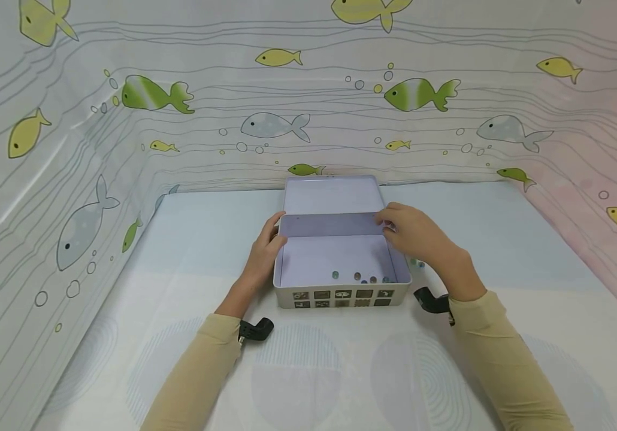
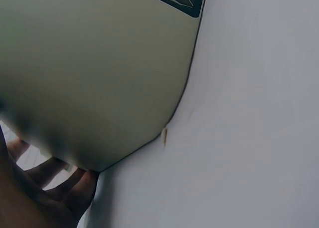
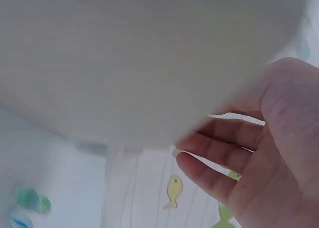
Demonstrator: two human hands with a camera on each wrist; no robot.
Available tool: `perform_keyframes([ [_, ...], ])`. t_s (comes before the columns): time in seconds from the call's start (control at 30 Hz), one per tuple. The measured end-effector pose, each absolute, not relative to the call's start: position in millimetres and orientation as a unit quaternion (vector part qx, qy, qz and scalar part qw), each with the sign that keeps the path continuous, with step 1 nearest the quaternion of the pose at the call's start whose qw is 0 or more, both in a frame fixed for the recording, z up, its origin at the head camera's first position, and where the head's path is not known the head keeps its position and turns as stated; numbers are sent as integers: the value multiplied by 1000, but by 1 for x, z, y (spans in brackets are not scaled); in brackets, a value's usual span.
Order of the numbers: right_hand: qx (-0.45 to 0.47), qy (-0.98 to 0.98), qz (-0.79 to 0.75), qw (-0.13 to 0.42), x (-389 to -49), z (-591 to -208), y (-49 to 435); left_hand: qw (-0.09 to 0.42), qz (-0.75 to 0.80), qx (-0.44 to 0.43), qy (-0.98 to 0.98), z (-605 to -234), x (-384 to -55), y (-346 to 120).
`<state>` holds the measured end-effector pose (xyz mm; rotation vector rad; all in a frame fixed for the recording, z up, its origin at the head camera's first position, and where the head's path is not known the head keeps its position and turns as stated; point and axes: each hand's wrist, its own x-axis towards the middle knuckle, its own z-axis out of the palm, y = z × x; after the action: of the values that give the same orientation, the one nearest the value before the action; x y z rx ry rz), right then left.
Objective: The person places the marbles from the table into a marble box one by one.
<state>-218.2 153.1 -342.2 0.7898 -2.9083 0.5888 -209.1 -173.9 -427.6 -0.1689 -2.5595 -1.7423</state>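
I see both hands, left (image 1: pixel 265 251) and right (image 1: pixel 413 233), gripping the open tin box (image 1: pixel 341 263) (marbles (image 1: pixel 365 278) inside) by its back corners.

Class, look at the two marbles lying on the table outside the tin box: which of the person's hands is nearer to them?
Right. The right hand is at the box's right wall, just above the marbles; the left hand holds the opposite, left wall.
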Motion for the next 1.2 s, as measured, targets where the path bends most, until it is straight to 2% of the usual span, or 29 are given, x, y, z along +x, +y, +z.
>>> perform_keyframes([
  [0.4, 236, -955, 180, 30, -228, -339, 176, -10, -571, -49, -820, -424, -212, -177],
  [0.8, 198, -964, 158, -84, -234, -346, 189, 23, -558, -51, -828, -429, -209, -174],
  [1.2, 180, -964, 138, -139, -240, -363, 198, 25, -555, -51, -830, -428, -208, -173],
])
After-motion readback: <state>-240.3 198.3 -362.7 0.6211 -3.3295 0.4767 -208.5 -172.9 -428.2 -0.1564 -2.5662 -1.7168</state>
